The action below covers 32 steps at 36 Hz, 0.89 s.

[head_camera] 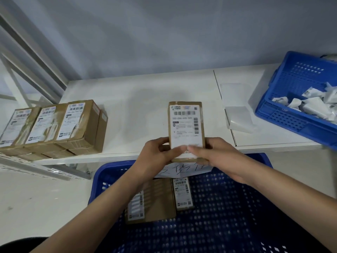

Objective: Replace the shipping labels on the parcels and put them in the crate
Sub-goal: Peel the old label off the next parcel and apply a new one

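Far left edge of the white bench [145,92], three torn-labelled brown cardboard parcels [54,126] wait. At the front edge, left hand [156,154] and right hand [215,154] both grip a small brown cardboard box [186,125], thumbs pressing its white shipping label [184,123]. Looks light and stiff; hold the sides. Print's too blurred to read. The blue plastic crate [228,207] sits just below.

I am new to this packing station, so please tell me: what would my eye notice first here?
First, the parcel in the middle, held by the left hand and the right hand, thumbs pressing its white label. Below it sits a blue crate holding two parcels; a row of boxes waits on the table's left.
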Motion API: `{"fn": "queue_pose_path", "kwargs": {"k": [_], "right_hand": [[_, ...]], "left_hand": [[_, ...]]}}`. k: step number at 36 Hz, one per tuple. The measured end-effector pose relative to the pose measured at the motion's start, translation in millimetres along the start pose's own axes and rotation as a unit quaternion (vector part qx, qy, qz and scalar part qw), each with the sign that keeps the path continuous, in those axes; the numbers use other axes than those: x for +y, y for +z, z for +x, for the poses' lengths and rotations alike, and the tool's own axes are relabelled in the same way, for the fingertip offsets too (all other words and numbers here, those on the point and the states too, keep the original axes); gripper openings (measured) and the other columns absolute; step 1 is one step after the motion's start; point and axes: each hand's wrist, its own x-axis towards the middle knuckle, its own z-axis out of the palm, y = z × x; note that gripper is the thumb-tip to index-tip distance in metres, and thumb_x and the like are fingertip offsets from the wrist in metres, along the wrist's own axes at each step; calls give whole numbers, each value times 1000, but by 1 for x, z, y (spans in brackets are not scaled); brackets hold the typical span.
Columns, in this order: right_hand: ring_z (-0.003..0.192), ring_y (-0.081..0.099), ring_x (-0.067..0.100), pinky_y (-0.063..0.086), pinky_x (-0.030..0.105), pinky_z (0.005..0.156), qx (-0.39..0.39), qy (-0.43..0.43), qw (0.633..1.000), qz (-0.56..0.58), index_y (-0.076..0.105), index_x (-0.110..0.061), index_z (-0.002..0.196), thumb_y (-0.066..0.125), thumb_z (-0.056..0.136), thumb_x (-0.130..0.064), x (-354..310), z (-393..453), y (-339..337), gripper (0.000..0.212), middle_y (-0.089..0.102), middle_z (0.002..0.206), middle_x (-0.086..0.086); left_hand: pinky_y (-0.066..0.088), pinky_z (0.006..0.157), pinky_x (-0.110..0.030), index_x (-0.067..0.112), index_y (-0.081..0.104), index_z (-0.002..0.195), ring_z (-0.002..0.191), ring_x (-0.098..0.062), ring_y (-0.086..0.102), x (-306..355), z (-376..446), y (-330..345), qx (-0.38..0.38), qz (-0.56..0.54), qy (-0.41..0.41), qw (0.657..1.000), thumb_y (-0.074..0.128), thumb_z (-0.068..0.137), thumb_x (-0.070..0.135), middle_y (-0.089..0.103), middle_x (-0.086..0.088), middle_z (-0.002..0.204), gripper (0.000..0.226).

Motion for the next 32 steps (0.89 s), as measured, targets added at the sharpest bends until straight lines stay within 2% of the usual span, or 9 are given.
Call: {"fn": "queue_pose_path", "kwargs": {"k": [3,7,11,15,20,22,25,28,32], "right_hand": [[110,69,13,52,38,102,18,5,998,64,64,-19,129,63,96,-41,-4,1,-7,40,74,116,-7],[102,72,17,54,39,98,83,4,992,97,69,-11,116,60,95,-48,-18,3,-19,44,77,105,1],[98,73,16,53,29,87,116,20,984,131,73,-10,109,60,93,-54,-25,3,-26,49,78,100,0],[104,72,19,49,38,103,115,11,982,146,72,-10,112,58,94,-54,-23,3,-23,50,78,103,1],[102,71,17,48,42,106,161,-10,982,103,71,-11,110,56,93,-60,-20,4,-22,54,78,102,-3],[100,72,15,50,38,102,183,-10,980,84,71,-14,106,55,93,-62,-21,3,-22,53,78,100,-5],[91,73,13,53,29,84,206,-4,977,60,71,-16,100,52,95,-61,-24,0,-18,50,78,94,-6],[81,75,12,58,32,76,195,3,980,28,70,-14,99,51,95,-61,-19,-8,-8,51,78,88,-4],[81,74,8,62,30,72,212,-8,977,-9,70,-21,104,58,97,-50,-3,-17,5,33,76,93,-8]], "left_hand": [[55,102,-38,25,66,127,110,-12,71,-1,0,2,-28,28,-11,999,82,85,31,76,6,115,45],[55,103,-37,25,65,127,108,-11,71,-3,-2,6,-69,46,-36,996,85,82,26,76,7,114,49],[55,102,-40,21,64,129,107,-15,72,-7,-7,14,-86,37,-48,994,84,83,22,76,5,114,50],[55,102,-43,24,64,129,110,-17,71,-7,-5,13,-80,42,-45,995,84,83,24,75,6,116,50],[51,107,-44,25,64,132,115,-16,69,-8,-10,19,-82,14,-33,996,82,85,21,74,8,121,50],[52,107,-44,28,61,136,117,-14,68,-9,-12,22,-69,12,-20,997,82,85,26,72,11,125,55],[58,98,-44,36,57,141,114,-14,69,-10,-13,25,-22,7,5,1000,83,81,35,70,11,128,65],[62,88,-39,44,60,130,107,-13,72,-16,-18,28,23,-16,22,999,83,82,29,74,9,120,55],[65,78,-39,33,61,135,93,-13,76,-23,-27,36,57,-23,15,998,82,84,20,73,6,120,57]]}}
